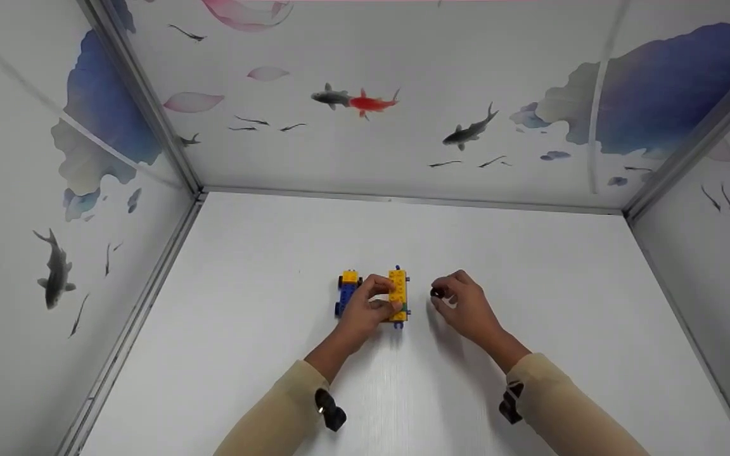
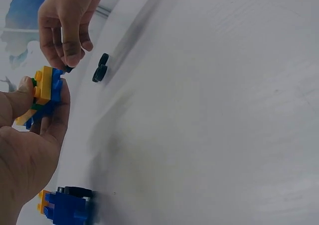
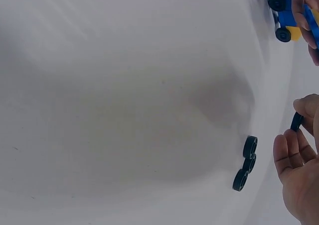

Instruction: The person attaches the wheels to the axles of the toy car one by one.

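Observation:
My left hand (image 1: 360,313) grips a toy-brick car body (image 1: 398,285), yellow on top with a green piece and blue below. Blue pegs stick out from its sides and ends. In the left wrist view the thumb presses the yellow top of the body (image 2: 45,85), fingers beneath the blue base. To its right, my right hand (image 1: 466,307) pinches a small black toy wheel (image 3: 297,121) between thumb and fingertips, apart from the body in the head view. Another blue and yellow toy car (image 1: 348,292) with black wheels stands left of my left hand, which partly covers it.
Three loose black wheels (image 3: 249,164) lie close together on the white table (image 1: 263,253) near my right hand; the head view hides them. White panels with painted fish (image 1: 466,130) enclose the table at the back and both sides.

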`<state>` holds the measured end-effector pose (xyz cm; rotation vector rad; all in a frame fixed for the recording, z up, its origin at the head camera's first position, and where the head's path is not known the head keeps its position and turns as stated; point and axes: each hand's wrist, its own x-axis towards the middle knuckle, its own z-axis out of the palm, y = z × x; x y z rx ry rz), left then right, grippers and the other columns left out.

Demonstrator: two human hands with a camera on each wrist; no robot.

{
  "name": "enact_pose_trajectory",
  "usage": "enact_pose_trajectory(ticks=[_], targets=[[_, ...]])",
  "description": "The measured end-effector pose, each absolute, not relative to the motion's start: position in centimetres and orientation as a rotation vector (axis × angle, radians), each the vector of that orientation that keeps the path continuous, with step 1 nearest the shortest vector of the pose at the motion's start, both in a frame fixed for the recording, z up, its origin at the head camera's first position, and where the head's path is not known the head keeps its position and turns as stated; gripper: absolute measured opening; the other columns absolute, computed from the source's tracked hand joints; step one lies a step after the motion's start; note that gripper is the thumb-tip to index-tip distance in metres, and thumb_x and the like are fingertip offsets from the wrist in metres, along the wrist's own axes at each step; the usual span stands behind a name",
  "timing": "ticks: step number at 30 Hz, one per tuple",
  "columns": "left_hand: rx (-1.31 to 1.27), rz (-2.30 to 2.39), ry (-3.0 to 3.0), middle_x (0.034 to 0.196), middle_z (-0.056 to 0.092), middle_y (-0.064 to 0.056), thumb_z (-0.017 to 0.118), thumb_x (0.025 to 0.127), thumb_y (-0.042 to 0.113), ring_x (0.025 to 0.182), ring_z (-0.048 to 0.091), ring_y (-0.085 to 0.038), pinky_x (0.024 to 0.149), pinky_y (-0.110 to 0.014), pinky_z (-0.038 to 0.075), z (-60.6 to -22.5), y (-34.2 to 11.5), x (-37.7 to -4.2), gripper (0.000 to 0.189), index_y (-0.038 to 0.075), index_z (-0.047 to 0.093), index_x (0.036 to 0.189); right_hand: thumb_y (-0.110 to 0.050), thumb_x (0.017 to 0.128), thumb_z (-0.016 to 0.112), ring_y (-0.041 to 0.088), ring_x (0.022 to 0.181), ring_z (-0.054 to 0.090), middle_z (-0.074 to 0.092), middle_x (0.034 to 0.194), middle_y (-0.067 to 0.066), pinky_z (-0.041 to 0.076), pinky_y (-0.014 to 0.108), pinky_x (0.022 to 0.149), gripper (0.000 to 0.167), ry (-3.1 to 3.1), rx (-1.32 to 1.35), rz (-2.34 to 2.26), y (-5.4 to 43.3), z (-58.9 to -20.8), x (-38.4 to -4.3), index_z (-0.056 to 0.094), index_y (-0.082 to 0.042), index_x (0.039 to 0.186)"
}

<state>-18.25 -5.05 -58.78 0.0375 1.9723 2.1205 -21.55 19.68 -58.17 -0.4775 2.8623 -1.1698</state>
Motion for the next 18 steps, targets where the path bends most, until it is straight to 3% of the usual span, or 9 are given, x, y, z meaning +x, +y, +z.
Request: enact_pose_trajectory(ticks=[10,18], targets=[[0.021,2.133,1.970,0.163,0.052,-0.012,0.078,0.105,0.018,0.107,0.076,-0.019,0.094,-0.030,0.066,-59.09,-5.19,-18.02,0.028,0.014,0.063,0.128,-0.008,0.099,0.082,0.027,0.105,0.069,0.067,0.118,0.011,0.063,0.048,0.093,0.029,2.858,-0.481,-1.179,19.47,-58.06,-21.52,0.075,-0.004,0.127],[0.049,2.108,2.051,0.178,0.038,0.007,0.081,0.104,0.024,0.121,0.077,-0.026,0.104,-0.033,0.064,-59.28,-5.28,-18.05,0.022,0.017,0.069,0.121,-0.006,0.098,0.083,0.025,0.105,0.071,0.067,0.117,0.011,0.065,0.044,0.093,0.030,2.865,-0.503,-1.188,18.83,-57.92,-21.42,0.076,-0.004,0.127]])
